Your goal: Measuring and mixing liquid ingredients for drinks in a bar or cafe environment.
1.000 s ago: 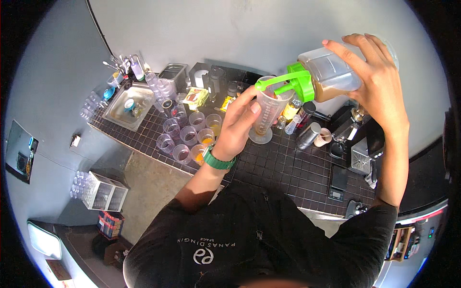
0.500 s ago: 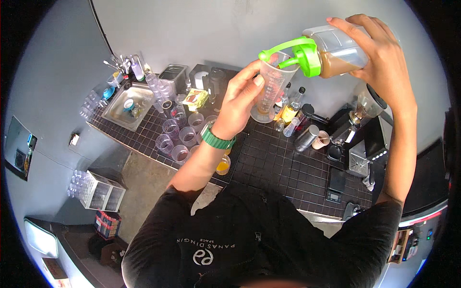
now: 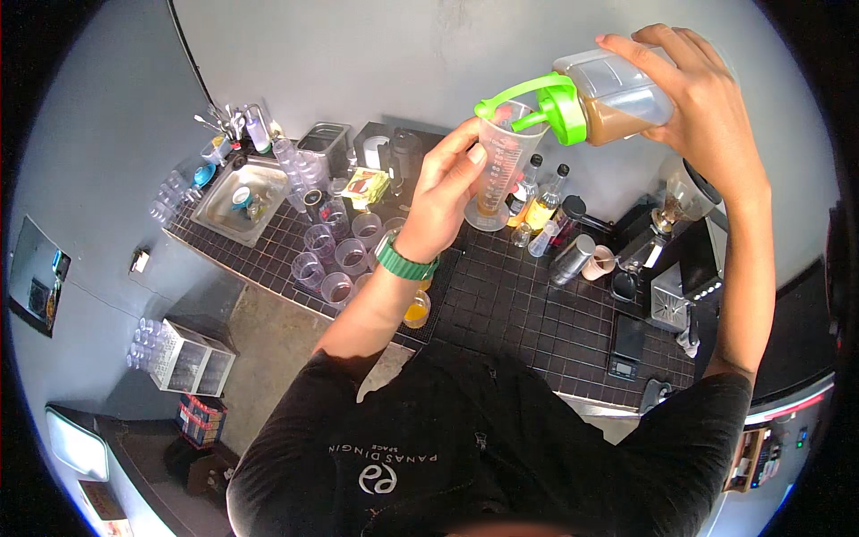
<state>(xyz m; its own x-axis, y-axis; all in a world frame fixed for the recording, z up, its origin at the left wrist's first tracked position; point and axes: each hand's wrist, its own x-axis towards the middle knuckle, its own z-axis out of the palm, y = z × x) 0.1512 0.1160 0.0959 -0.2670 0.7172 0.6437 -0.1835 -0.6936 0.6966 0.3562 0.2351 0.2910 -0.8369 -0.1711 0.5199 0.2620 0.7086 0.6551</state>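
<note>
The left hand (image 3: 447, 183) has its grip partly closed around the side of a clear graduated measuring cup (image 3: 508, 161), thumb toward the wearer. A green-banded wristwatch (image 3: 407, 261) is fitted at the left wrist. A small amount of brownish liquid (image 3: 488, 208) lies at the bottom of the measuring cup. Whether the cup's foot contacts the table (image 3: 501, 304) cannot be determined.

The right hand (image 3: 698, 94) has its grip spread wide around the base end of a clear squeeze bottle (image 3: 617, 94), held up at the right of the measuring cup. The bottle is tipped nearly horizontal, with its bright green screw lid (image 3: 564, 109) facing left. The spout (image 3: 530, 120) points into the mouth of the measuring cup; contact with the wall cannot be confirmed. The tethered cap strap (image 3: 523, 88) arches above the spout, its end near the rim. Brown liquid (image 3: 616, 123) lies along the lower side of the bottle.

Clear plastic cups (image 3: 351, 255) stand grouped left of the left forearm. Two glass bottles (image 3: 544, 204) and a metal shaker (image 3: 573, 259) stand right of the measuring cup.
</note>
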